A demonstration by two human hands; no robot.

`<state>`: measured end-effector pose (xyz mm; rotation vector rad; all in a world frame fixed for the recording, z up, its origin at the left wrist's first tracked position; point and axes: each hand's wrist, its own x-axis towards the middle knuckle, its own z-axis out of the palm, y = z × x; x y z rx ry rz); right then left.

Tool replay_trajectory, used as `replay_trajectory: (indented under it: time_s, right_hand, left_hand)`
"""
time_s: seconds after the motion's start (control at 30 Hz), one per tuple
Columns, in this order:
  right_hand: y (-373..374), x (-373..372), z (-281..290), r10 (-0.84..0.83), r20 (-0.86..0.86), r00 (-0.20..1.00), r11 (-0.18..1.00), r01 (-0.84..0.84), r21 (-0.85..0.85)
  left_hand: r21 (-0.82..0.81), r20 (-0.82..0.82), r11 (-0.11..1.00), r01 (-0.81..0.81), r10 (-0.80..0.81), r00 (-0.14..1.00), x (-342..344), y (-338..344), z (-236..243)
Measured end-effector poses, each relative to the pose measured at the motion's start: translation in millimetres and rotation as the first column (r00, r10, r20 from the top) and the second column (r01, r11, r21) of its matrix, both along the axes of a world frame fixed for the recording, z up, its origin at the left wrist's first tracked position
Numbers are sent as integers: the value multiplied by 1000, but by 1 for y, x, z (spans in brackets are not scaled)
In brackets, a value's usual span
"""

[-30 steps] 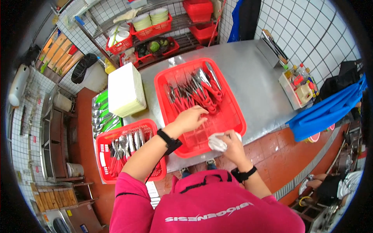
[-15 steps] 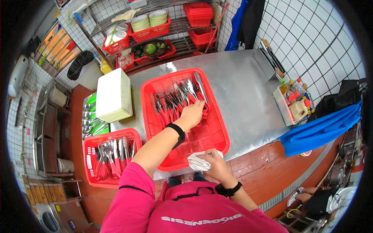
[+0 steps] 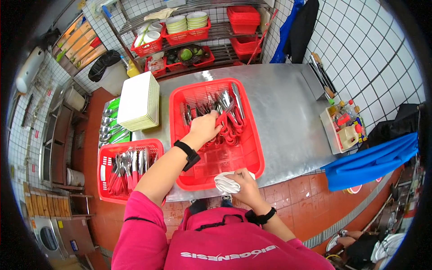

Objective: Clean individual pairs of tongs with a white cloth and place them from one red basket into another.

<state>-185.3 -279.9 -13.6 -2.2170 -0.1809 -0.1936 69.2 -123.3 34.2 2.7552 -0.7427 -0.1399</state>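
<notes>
My left hand [image 3: 204, 129] is closed on a red-handled metal utensil [image 3: 222, 118] over a large red basket [image 3: 252, 148]. Its metal end points up and to the right; my fingers hide part of the handle, so its exact kind is unclear. Below and around it lie many red-handled metal utensils [image 3: 232, 135], several with looped handles like scissors. At the near edge of this basket, my right hand [image 3: 246, 185] grips a folded white cloth [image 3: 226, 183]. A smaller red basket [image 3: 105, 191] at the left holds upright red-handled utensils with metal ends [image 3: 128, 173].
The baskets rest on a steel table [image 3: 288, 121]. Stacked pale trays [image 3: 139, 101] stand at the left beside spoons [image 3: 108, 121] on green. A bottle caddy [image 3: 330, 130], a knife rack [image 3: 315, 81] and a blue cloth [image 3: 369, 159] line the right. Shelves [image 3: 216, 40] stand behind; another person's legs [image 3: 355, 245] show lower right.
My left hand has drawn back to the left from the looped handles, now with a red-handled utensil in its grip. The right hand still holds the cloth. The view has shifted slightly.
</notes>
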Motion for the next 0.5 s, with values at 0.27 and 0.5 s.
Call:
replay_trajectory:
  time_s: [0.27, 0.5]
  right_hand:
    - [3, 1, -1, 8, 50, 999, 1000, -7, -15]
    - [9, 3, 4, -53, 8, 999, 994, 52, 93]
  left_hand:
    - [-216, -381, 959, -186, 92, 920, -32, 86, 13]
    - [-650, -542, 658, -381, -50, 839, -116, 152, 12]
